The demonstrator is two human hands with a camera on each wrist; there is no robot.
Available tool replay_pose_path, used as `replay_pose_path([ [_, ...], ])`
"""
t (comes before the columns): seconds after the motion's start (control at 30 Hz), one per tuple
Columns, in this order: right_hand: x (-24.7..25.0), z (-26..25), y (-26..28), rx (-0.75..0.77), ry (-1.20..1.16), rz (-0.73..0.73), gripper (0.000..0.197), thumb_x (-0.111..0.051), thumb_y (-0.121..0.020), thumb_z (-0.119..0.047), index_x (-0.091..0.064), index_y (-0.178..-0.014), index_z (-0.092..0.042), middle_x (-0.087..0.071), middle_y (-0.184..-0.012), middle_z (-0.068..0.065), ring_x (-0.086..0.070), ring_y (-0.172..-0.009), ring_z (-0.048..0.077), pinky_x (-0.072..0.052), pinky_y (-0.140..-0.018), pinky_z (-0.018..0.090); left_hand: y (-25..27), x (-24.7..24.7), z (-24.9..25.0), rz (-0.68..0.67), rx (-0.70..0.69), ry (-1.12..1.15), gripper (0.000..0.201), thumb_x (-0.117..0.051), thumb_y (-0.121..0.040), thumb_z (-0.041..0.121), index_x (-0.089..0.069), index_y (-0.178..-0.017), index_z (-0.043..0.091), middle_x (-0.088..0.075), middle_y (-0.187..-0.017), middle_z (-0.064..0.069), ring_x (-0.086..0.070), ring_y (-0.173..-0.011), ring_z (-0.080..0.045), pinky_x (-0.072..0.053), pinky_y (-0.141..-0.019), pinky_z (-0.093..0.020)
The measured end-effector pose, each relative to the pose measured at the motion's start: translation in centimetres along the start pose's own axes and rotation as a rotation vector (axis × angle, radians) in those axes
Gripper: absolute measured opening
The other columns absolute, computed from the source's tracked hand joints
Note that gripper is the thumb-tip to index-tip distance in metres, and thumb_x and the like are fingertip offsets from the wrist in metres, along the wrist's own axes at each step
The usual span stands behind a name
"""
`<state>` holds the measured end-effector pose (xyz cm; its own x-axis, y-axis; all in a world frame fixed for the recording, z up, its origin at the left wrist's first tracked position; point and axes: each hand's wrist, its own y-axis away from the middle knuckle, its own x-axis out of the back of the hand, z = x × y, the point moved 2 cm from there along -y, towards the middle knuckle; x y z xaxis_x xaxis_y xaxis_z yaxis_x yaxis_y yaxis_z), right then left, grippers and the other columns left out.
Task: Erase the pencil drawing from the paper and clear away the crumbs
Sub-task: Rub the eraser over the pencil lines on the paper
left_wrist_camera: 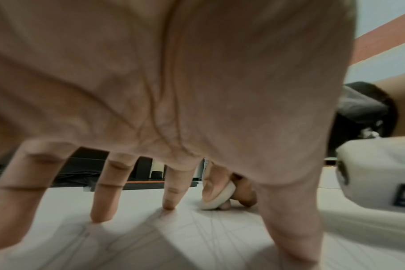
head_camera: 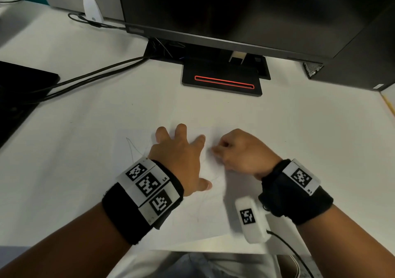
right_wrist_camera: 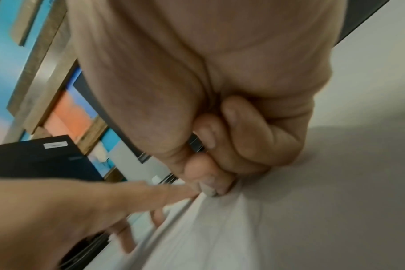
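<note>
A white sheet of paper (head_camera: 192, 213) with faint pencil lines lies on the white desk near its front edge. My left hand (head_camera: 181, 149) rests on the sheet with fingers spread straight, fingertips (left_wrist_camera: 169, 205) pressing it flat. Just right of it, my right hand (head_camera: 215, 149) is curled and pinches a small white eraser (left_wrist_camera: 216, 198), whose lower edge touches the paper. The same eraser (right_wrist_camera: 208, 190) shows under the thumb and forefinger in the right wrist view. Pencil lines (left_wrist_camera: 210, 230) run across the sheet between the two hands. Crumbs are too small to make out.
A black monitor (head_camera: 235, 10) stands behind the paper, its black base (head_camera: 222, 79) with a red strip. Dark cables (head_camera: 85, 79) run left toward a black device (head_camera: 19, 93). A dark computer case (head_camera: 359, 68) sits at the back right. The desk's front edge (head_camera: 213, 251) is close below the paper.
</note>
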<state>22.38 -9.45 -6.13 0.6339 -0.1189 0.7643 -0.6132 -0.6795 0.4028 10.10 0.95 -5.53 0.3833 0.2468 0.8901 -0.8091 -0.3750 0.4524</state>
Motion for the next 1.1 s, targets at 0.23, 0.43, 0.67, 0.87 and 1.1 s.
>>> replay_pose_path([
  [0.23, 0.7, 0.5, -0.2, -0.022, -0.027, 0.084, 0.036, -0.056, -0.091, -0.023, -0.057, -0.068, 0.005, -0.054, -0.058, 0.007, -0.047, -0.051, 0.017, -0.041, -0.053, 0.029, 0.0, 0.1, 0.1, -0.006, 0.003, -0.022, 0.104, -0.058, -0.074, 0.08, -0.005, -0.154, 0.041, -0.011, -0.148, -0.005, -0.022, -0.129, -0.039, -0.035, -0.073, -0.035],
  [0.43, 2.0, 1.8, -0.9, -0.081, -0.066, 0.143, 0.036, -0.057, -0.089, -0.023, -0.054, -0.061, -0.001, -0.052, -0.055, 0.006, -0.044, -0.047, 0.018, -0.038, -0.051, 0.028, 0.0, 0.1, 0.1, -0.005, 0.004, -0.029, 0.104, -0.058, -0.073, 0.081, -0.006, -0.153, 0.04, -0.011, -0.15, -0.005, -0.022, -0.13, -0.04, -0.035, -0.074, -0.035],
  [0.67, 0.4, 0.8, 0.1, -0.004, 0.001, 0.018, 0.035, -0.057, -0.091, -0.025, -0.056, -0.061, -0.006, -0.052, -0.056, 0.005, -0.045, -0.049, 0.016, -0.039, -0.052, 0.029, -0.1, 0.2, 0.1, -0.003, 0.014, -0.027, 0.103, -0.058, -0.073, 0.081, -0.006, -0.153, 0.041, -0.012, -0.149, -0.005, -0.023, -0.129, -0.039, -0.035, -0.075, -0.036],
  [0.87, 1.3, 1.3, 0.1, -0.048, -0.019, 0.14, 0.034, -0.057, -0.089, -0.024, -0.057, -0.061, -0.004, -0.059, -0.058, 0.007, -0.051, -0.051, 0.018, -0.041, -0.052, 0.027, 0.0, 0.1, 0.2, -0.009, 0.014, -0.026, 0.103, -0.059, -0.073, 0.08, -0.008, -0.153, 0.04, -0.013, -0.148, -0.005, -0.024, -0.128, -0.039, -0.035, -0.073, -0.035],
  [1.1, 2.0, 2.3, -0.3, -0.104, -0.104, 0.169, 0.037, -0.057, -0.09, -0.024, -0.059, -0.067, 0.005, -0.06, -0.059, 0.012, -0.048, -0.047, 0.017, -0.04, -0.05, 0.027, 0.0, 0.1, 0.1, -0.013, 0.018, -0.019, 0.103, -0.06, -0.072, 0.08, -0.009, -0.153, 0.04, -0.014, -0.147, -0.004, -0.023, -0.128, -0.039, -0.037, -0.071, -0.035],
])
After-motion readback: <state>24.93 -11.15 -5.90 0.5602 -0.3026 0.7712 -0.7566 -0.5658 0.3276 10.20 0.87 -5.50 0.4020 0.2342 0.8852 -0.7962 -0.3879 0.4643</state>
